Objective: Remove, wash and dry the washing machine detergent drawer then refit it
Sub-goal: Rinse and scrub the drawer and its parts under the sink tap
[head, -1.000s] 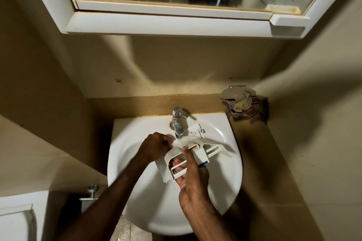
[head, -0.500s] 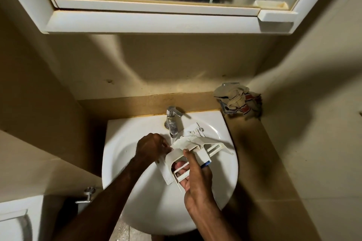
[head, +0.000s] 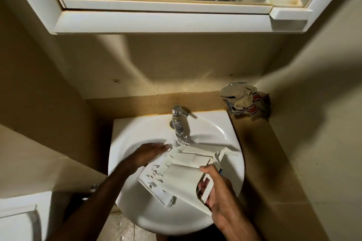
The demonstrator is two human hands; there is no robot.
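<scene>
The white plastic detergent drawer (head: pixel 182 174) hangs tilted over the white basin (head: pixel 137 213), its far end under the chrome tap (head: pixel 178 121), where water runs onto it. My right hand (head: pixel 217 188) grips the drawer's near right end, fingers through an opening and thumb on top. My left hand (head: pixel 148 152) lies with straight fingers against the drawer's left side near the water; it is blurred.
A crumpled patterned cloth (head: pixel 245 100) lies on the tan counter (head: pixel 260 162) in the back right corner. A white mirror cabinet (head: pixel 160 21) hangs above the basin. Walls close in on both sides. A white fixture (head: pixel 17 217) stands at the lower left.
The drawer has turned so a broad flat side faces up and sits lower in the basin. My left hand has gone from curled at the drawer's end to flat along its left side.
</scene>
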